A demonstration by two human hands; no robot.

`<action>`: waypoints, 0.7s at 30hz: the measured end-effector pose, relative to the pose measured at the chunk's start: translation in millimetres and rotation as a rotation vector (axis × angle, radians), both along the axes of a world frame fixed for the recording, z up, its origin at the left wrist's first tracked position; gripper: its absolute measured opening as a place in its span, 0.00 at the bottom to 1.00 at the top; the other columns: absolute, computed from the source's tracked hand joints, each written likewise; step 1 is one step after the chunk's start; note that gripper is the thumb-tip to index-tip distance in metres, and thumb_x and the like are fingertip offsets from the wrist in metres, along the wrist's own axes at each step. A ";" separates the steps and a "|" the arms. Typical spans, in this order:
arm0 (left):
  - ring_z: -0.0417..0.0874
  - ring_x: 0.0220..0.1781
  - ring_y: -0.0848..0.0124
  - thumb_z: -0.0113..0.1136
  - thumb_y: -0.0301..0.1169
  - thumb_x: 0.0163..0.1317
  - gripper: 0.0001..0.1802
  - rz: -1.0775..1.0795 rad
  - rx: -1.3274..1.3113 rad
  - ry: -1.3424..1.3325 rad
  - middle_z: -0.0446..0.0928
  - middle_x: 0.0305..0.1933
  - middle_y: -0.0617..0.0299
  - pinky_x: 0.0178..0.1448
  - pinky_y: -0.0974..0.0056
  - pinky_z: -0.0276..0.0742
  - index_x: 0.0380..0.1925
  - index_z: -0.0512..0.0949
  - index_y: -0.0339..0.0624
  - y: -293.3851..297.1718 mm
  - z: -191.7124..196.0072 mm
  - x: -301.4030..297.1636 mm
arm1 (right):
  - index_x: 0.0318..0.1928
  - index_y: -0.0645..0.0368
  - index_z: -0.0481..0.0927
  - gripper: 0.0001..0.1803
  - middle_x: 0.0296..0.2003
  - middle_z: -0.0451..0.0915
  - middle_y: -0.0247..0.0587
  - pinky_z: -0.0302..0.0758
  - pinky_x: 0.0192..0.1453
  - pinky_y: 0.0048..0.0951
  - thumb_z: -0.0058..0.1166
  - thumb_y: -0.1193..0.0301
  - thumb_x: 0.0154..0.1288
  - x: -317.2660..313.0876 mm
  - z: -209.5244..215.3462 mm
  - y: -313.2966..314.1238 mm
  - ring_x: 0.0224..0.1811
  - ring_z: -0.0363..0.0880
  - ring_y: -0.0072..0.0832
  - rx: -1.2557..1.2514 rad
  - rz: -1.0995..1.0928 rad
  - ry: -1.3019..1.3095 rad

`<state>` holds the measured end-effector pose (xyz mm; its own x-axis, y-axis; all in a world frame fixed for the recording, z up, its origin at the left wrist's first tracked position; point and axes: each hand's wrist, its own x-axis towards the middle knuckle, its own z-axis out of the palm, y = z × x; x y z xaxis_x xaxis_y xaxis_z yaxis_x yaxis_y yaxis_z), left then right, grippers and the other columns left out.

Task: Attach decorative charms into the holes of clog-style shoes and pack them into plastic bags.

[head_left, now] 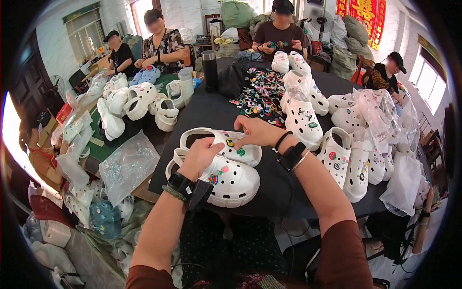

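Observation:
Two white clogs lie side by side before me on the black table: a near clog (236, 180) with colourful charms and a far clog (250, 153) with a green charm. My left hand (195, 159) is closed around the far clog near its opening; its other fingers are hidden, and its thumb rests beside a yellow-and-black shoe charm (230, 142). My right hand (257, 131) reaches over this clog, its thumb tip at the charm. Its index finger is bent and raised apart from the thumb, with nothing visible between them.
Loose charms (264, 94) lie heaped beyond my hands. Decorated white clogs (303, 120) line the right, some in plastic bags (378, 115). A black tumbler (210, 72) stands far left of the charms. More clogs (139, 101) cover a green table at left. Several people work around.

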<state>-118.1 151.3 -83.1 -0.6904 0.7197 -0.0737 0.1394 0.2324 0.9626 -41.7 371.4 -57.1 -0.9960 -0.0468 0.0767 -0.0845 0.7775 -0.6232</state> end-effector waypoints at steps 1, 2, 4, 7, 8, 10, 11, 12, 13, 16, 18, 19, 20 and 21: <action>0.73 0.30 0.81 0.59 0.31 0.66 0.11 -0.014 0.085 -0.086 0.79 0.32 0.68 0.34 0.71 0.69 0.41 0.81 0.33 0.2 2.1 4.9 | 0.45 0.56 0.74 0.34 0.28 0.74 0.38 0.71 0.35 0.33 0.76 0.53 0.42 -5.6 -5.1 3.9 0.33 0.76 0.32 0.004 0.049 0.015; 0.73 0.30 0.81 0.59 0.31 0.66 0.11 -0.011 0.085 -0.084 0.79 0.32 0.68 0.34 0.71 0.69 0.41 0.81 0.33 -1.4 0.7 5.0 | 0.47 0.55 0.74 0.35 0.28 0.73 0.36 0.70 0.35 0.32 0.77 0.53 0.42 -10.0 -3.9 3.3 0.33 0.75 0.30 0.008 0.104 0.030; 0.69 0.28 0.82 0.60 0.31 0.66 0.10 0.002 0.059 -0.004 0.76 0.29 0.71 0.32 0.72 0.64 0.38 0.82 0.34 -3.5 -3.2 3.1 | 0.47 0.53 0.74 0.33 0.28 0.73 0.36 0.70 0.36 0.31 0.77 0.57 0.42 -19.7 -2.1 2.8 0.33 0.75 0.29 0.001 0.164 -0.011; 0.63 0.27 0.83 0.61 0.31 0.65 0.09 0.008 0.037 0.102 0.69 0.25 0.74 0.29 0.71 0.59 0.29 0.77 0.37 -7.7 -6.1 0.9 | 0.47 0.53 0.74 0.31 0.29 0.74 0.35 0.70 0.36 0.30 0.76 0.62 0.42 -30.7 4.4 0.6 0.33 0.74 0.28 0.024 0.202 -0.098; 0.61 0.26 0.84 0.61 0.31 0.65 0.12 0.010 0.019 0.155 0.66 0.23 0.76 0.28 0.70 0.56 0.24 0.75 0.38 -8.2 -5.2 0.9 | 0.45 0.53 0.75 0.29 0.29 0.74 0.34 0.70 0.36 0.29 0.75 0.64 0.42 -35.4 2.9 3.5 0.33 0.74 0.26 -0.005 0.207 -0.134; 0.59 0.25 0.84 0.61 0.31 0.65 0.14 0.020 0.012 0.173 0.64 0.22 0.76 0.28 0.70 0.55 0.22 0.72 0.39 -7.9 -2.1 4.9 | 0.42 0.54 0.76 0.25 0.29 0.74 0.32 0.69 0.36 0.27 0.75 0.67 0.42 -42.2 -1.4 7.8 0.32 0.72 0.23 -0.062 0.216 -0.205; 0.57 0.25 0.84 0.62 0.31 0.65 0.16 0.025 0.011 0.192 0.61 0.21 0.76 0.28 0.69 0.54 0.20 0.69 0.39 -6.6 1.2 8.1 | 0.41 0.54 0.77 0.21 0.28 0.75 0.30 0.69 0.36 0.27 0.73 0.68 0.48 -42.9 -6.5 11.8 0.32 0.72 0.22 -0.090 0.226 -0.195; 0.57 0.25 0.84 0.62 0.31 0.65 0.16 0.024 0.013 0.191 0.61 0.21 0.76 0.28 0.69 0.54 0.20 0.69 0.39 -5.9 4.1 10.6 | 0.41 0.54 0.77 0.21 0.28 0.75 0.30 0.69 0.36 0.27 0.73 0.68 0.48 -43.1 -11.0 16.2 0.32 0.72 0.22 -0.089 0.225 -0.197; 0.57 0.25 0.83 0.61 0.31 0.65 0.17 0.021 0.010 0.205 0.60 0.21 0.76 0.27 0.69 0.54 0.19 0.68 0.40 -4.9 7.0 12.9 | 0.41 0.54 0.78 0.19 0.28 0.76 0.31 0.69 0.36 0.27 0.71 0.66 0.50 -42.9 -14.9 21.2 0.32 0.73 0.22 -0.127 0.205 -0.176; 0.56 0.24 0.83 0.61 0.31 0.65 0.19 0.039 0.007 0.218 0.59 0.20 0.76 0.27 0.69 0.54 0.19 0.66 0.40 -7.7 4.5 13.3 | 0.40 0.56 0.80 0.11 0.29 0.79 0.33 0.71 0.36 0.27 0.63 0.66 0.59 -40.1 -19.8 16.8 0.32 0.74 0.22 -0.190 0.223 -0.107; 0.56 0.24 0.83 0.61 0.31 0.65 0.19 0.050 0.012 0.218 0.59 0.20 0.76 0.27 0.68 0.54 0.19 0.65 0.40 -7.0 2.4 12.1 | 0.37 0.59 0.79 0.09 0.30 0.81 0.35 0.72 0.38 0.27 0.61 0.67 0.63 -38.6 -26.7 12.3 0.32 0.75 0.22 -0.202 0.224 0.038; 0.56 0.24 0.83 0.61 0.31 0.65 0.19 0.043 0.031 0.227 0.58 0.20 0.76 0.27 0.68 0.54 0.19 0.65 0.40 -6.0 2.4 11.5 | 0.37 0.59 0.79 0.09 0.30 0.81 0.35 0.72 0.38 0.27 0.61 0.67 0.63 -37.3 -29.0 11.8 0.32 0.75 0.22 -0.200 0.223 0.038; 0.56 0.25 0.83 0.61 0.31 0.65 0.19 0.042 0.049 0.238 0.58 0.20 0.76 0.27 0.68 0.54 0.19 0.65 0.40 -7.0 2.3 10.9 | 0.37 0.59 0.79 0.09 0.29 0.81 0.36 0.72 0.38 0.27 0.60 0.67 0.63 -36.6 -30.0 9.3 0.32 0.75 0.22 -0.207 0.193 0.079; 0.56 0.25 0.83 0.61 0.31 0.65 0.19 0.046 0.051 0.239 0.58 0.20 0.76 0.27 0.68 0.54 0.19 0.65 0.40 -7.4 -2.4 7.5 | 0.36 0.60 0.79 0.09 0.29 0.81 0.37 0.72 0.38 0.27 0.60 0.67 0.64 -36.0 -31.0 6.6 0.32 0.76 0.23 -0.214 0.164 0.121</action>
